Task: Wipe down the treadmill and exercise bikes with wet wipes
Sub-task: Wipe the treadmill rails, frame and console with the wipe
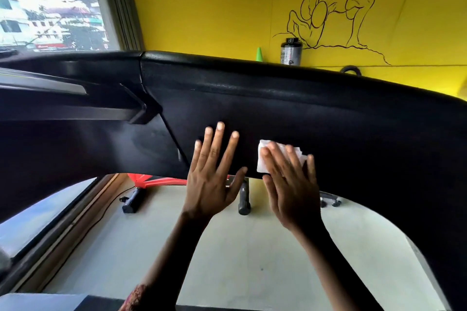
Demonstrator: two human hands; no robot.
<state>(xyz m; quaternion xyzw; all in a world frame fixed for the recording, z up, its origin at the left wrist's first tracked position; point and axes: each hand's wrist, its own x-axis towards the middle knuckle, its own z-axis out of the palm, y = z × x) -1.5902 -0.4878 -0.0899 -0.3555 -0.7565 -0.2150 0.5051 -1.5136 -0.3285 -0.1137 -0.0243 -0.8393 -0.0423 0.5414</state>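
Flat right hand (290,184) presses the wet wipe (262,156) against the treadmill panel (303,108) for even contact; open left hand (214,174) seemingly braces alongside.

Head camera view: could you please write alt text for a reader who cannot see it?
A person's right hand presses a white wet wipe flat against a black treadmill panel, while the left hand rests open on it alongside. Behind are a yellow wall and a window.
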